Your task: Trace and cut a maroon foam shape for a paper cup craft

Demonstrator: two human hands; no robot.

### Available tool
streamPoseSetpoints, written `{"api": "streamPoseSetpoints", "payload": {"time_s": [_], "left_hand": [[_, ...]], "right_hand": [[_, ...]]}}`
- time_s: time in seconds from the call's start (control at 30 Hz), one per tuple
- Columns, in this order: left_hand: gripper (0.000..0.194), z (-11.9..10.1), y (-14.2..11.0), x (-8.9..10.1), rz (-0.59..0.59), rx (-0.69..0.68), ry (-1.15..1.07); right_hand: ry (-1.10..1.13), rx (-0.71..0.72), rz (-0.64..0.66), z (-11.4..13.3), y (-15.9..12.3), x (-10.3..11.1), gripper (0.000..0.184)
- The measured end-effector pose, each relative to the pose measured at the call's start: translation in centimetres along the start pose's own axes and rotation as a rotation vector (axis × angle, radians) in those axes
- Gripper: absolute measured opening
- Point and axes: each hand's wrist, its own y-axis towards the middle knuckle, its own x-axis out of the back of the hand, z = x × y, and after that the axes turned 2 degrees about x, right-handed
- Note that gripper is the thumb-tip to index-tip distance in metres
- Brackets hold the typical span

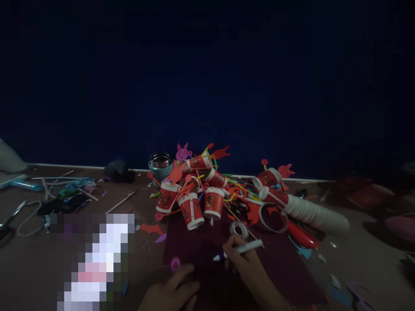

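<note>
My right hand (241, 259) grips a white marker (251, 247) with a dark blue end pointing left, over a dark maroon sheet (201, 246). At the sheet's lower left rests my left hand (173, 287), fingers apart and slightly bent. Just beyond its knuckles is a small magenta paper disc (175, 263) with a darker mark. A roll of tape (239, 230) lies past my right fingers. Behind it are piled several red patterned paper cups (191, 210), some with straws and red paper cut-outs. A pink paper animal face (183, 153) stands at the pile's back.
Right of the pile lie a long stack of nested paper cups (311, 211), a clear ring-shaped roll (274, 217) and a red glossy object (303, 235). A teal metal container (160, 166) stands behind. Scissors (14, 216) and paper scraps lie left; a pixelated patch hides the lower left.
</note>
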Motion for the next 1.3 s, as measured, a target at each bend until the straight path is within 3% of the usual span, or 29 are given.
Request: {"api": "streamPoseSetpoints", "payload": {"time_s": [0.17,0.27,0.43,0.57,0.87,1.1,1.3], "left_hand": [[0.028,0.17,0.03,0.33,0.043,-0.032,0.032],[0.036,0.33,-0.02,0.37,0.068,-0.05,0.066],[0.033,0.26,0.14,0.32,0.065,-0.046,0.101],[0.037,0.08,0.26,0.5,0.063,-0.036,0.105],[0.036,0.08,0.13,0.28,0.07,-0.017,0.066],[0.035,0.1,0.07,0.24,0.095,-0.017,0.069],[0.036,0.15,0.15,0.33,0.102,-0.038,0.085]], "right_hand": [[-0.01,-0.035,0.009,0.47,-0.11,-0.01,0.035],[-0.012,-0.004,0.029,0.53,-0.1,-0.02,0.033],[0.015,0.038,0.054,0.5,0.13,-0.03,0.031],[0.062,0.038,0.033,0.69,0.21,0.06,0.025],[-0.058,0.055,0.028,0.71,-0.13,0.08,0.034],[-0.067,0.08,0.003,0.5,0.13,0.13,0.03],[0.007,0.039,-0.039,0.08,0.08,0.09,0.026]]}}
